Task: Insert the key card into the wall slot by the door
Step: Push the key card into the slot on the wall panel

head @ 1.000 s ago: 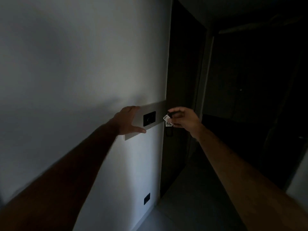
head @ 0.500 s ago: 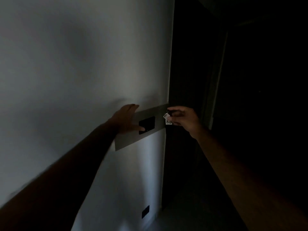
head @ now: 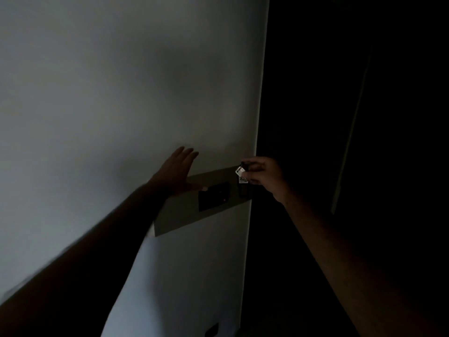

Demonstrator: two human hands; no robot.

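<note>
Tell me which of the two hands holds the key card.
The right hand pinches the small white key card by the wall's edge; the left hand lies flat and empty on the wall.

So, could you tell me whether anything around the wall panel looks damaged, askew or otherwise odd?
Nothing looks damaged. The grey wall panel only appears slanted, along with the wall edge, so that reads as camera tilt. The left hand lies flat by the panel; the right hand holds the key card near its right end. The scene is very dark.
</note>
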